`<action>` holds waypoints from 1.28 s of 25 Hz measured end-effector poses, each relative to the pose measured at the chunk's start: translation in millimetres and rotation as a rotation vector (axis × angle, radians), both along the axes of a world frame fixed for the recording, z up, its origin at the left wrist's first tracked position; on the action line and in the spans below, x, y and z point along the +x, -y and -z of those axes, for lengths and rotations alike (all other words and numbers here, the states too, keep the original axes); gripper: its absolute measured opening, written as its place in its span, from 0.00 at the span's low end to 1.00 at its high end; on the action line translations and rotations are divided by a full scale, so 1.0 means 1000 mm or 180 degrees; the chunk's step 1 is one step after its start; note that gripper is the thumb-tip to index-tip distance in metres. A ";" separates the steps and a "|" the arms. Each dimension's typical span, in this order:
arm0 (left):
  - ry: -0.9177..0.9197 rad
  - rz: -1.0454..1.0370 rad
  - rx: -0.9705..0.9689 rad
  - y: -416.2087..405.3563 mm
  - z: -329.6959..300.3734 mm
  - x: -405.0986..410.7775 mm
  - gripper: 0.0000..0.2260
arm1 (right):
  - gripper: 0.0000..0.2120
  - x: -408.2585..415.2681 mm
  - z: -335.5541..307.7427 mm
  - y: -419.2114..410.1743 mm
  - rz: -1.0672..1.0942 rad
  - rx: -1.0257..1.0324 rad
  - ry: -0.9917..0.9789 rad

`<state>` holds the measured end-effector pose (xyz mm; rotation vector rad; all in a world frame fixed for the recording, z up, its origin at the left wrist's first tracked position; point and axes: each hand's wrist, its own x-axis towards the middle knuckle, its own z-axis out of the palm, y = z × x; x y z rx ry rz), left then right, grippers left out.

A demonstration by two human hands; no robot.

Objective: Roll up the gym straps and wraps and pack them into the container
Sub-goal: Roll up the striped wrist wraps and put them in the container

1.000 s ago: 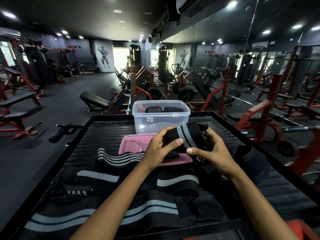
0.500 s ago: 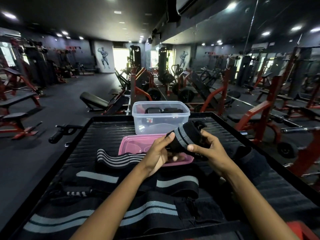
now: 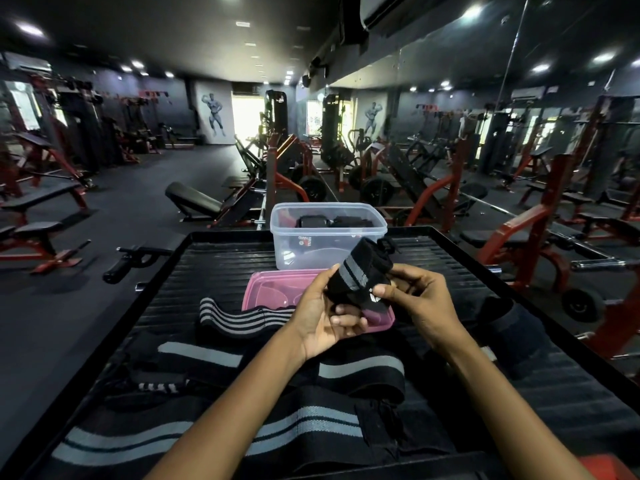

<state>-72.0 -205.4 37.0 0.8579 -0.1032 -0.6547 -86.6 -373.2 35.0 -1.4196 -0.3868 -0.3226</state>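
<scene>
Wrap (image 3: 360, 275) first: it is a black roll of soft cloth with grey stripes, and I hold it up in both hands over the pink lid (image 3: 273, 292). My left hand (image 3: 325, 317) cups it from below, with my fingers curled under the roll and my thumb up along its side. My right hand (image 3: 415, 299) pinches the other end, thumb pressed on the cloth and fingers bent behind it. Both my arms reach forward from the bottom, with bare wrists.

Just behind the lid stands the clear plastic container (image 3: 327, 233). It is a box with round corners, and dark rolls already sit inside. More straps (image 3: 242, 318) lie flat on the black ribbed tray (image 3: 214, 268). They are wide, stretchy bands, black with grey stripes, and they lie close to me under my arms.
</scene>
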 end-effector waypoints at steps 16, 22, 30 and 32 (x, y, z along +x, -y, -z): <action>0.1111 -0.0299 0.1082 -0.025 -0.004 0.010 0.25 | 0.19 0.009 0.004 -0.021 0.0217 -0.0610 -0.0139; 0.1832 -0.0387 0.1462 -0.046 -0.001 0.022 0.10 | 0.16 0.025 -0.002 -0.035 0.0077 -0.0666 -0.0142; 0.2205 -0.1577 0.2562 -0.092 0.012 0.059 0.09 | 0.27 0.090 0.002 -0.082 -0.0177 -0.1599 0.0020; 0.2365 -0.1847 0.3282 -0.101 0.019 0.063 0.14 | 0.27 0.109 0.012 -0.096 -0.0065 -0.1903 0.0050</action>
